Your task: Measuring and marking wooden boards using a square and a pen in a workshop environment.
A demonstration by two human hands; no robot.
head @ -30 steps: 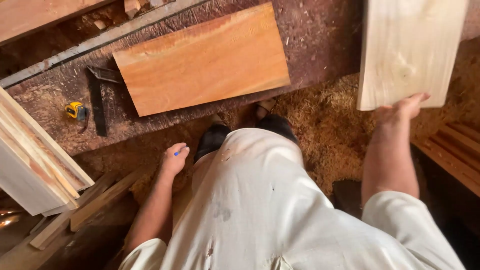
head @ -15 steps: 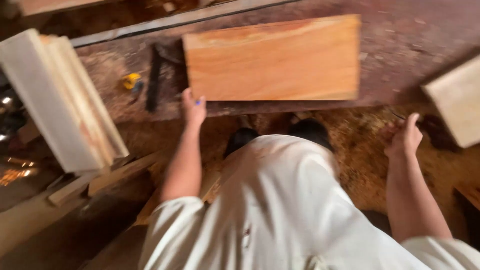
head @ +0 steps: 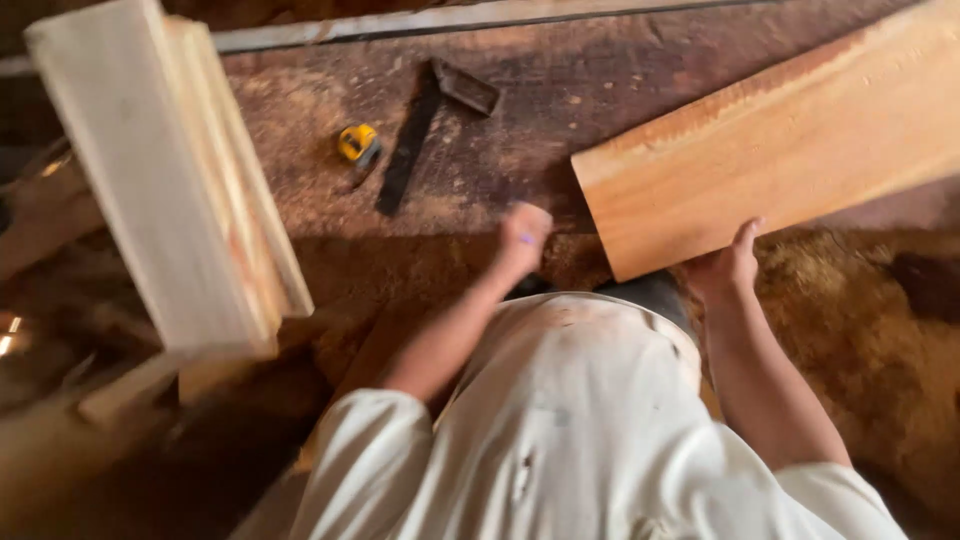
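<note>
Head | right hand [head: 735, 265] gripped board [head: 780, 150] edge; left hand [head: 522, 238] blurred, grip unclear | step: positioning board on worktop [head: 500, 150]; next needs square alignment

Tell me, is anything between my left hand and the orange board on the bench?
Nothing visible is. The left hand hangs at the bench edge, closed and blurred, and only bare, dusty bench lies between it and the board. The tape measure and dark square lie off to the other side. The right hand already grips the board's near edge.
</note>
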